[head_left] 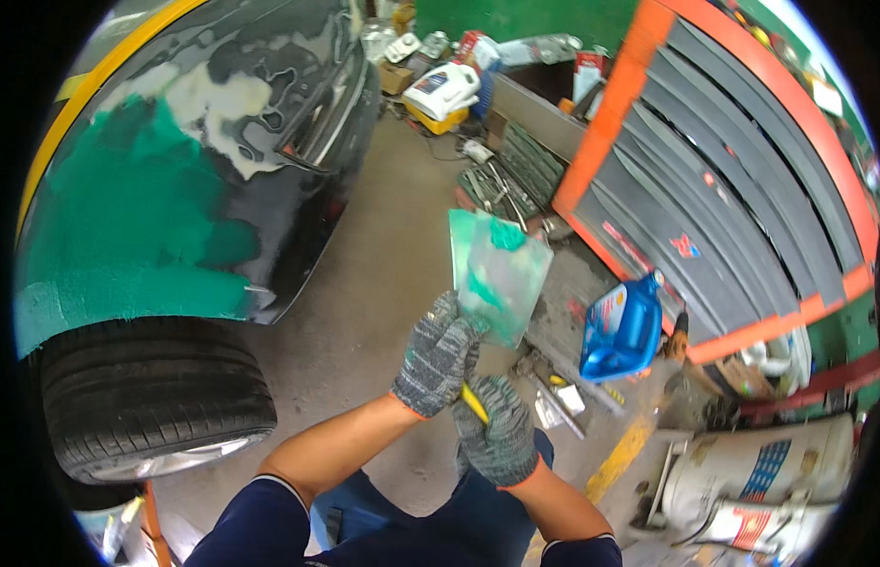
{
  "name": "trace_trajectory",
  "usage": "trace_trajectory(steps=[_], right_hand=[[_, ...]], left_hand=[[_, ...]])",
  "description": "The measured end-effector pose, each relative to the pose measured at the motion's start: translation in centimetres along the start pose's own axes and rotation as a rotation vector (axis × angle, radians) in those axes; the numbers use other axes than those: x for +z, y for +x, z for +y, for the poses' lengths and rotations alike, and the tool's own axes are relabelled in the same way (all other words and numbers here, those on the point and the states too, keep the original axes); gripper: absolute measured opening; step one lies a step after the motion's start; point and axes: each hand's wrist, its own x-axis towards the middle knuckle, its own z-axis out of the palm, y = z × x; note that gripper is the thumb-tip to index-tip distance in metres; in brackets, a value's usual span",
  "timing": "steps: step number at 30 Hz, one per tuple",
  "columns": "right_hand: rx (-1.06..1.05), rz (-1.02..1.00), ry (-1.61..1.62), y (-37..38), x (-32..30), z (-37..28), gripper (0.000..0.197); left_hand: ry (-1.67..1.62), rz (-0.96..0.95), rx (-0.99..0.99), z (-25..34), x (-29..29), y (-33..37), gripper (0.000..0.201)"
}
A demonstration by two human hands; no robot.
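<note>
My left hand (435,354), in a grey knit glove, is closed on the lower left corner of a flat pale mixing board (525,283). Smears of green paste mark the board, with a thicker green blob (506,235) near its top edge. Just below, my right hand (497,430) wears a matching glove and grips a tool by its yellow handle (475,403). The tool's working end is hidden behind the gloves. To the left stands a dark car body panel (289,227), partly coated with green filler (138,217) and patched pale grey higher up.
A car tyre (156,397) sits below the coated panel. On the right are an orange-framed tool cabinet (615,104), a blue jug (621,326) and a white cylinder tank (761,472). An open green socket case (516,175) and a white jug (442,90) lie farther off.
</note>
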Motion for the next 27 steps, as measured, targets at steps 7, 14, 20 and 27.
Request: trace_trajectory(steps=[7, 14, 20, 27], right_hand=[[0.587, 0.164, 0.875, 7.6, -7.0, 5.4, 0.038], [-0.635, 0.059, -0.144, 18.4, -11.1, -1.9, 0.04], [-0.901, -0.06, -0.245, 19.0, -9.8, -5.3, 0.048], [-0.992, -0.197, -0.158, 15.2, -6.7, -6.1, 0.046]], left_hand=[[0.146, 0.096, 0.112, 3.6, -2.9, 0.4, 0.02], [0.245, 0.238, -0.071, 10.3, -3.5, -5.0, 0.016], [0.481, 0.217, 0.103, 11.1, -3.9, -8.4, 0.024], [0.501, 0.218, 0.423, 9.1, -6.6, -11.5, 0.02]])
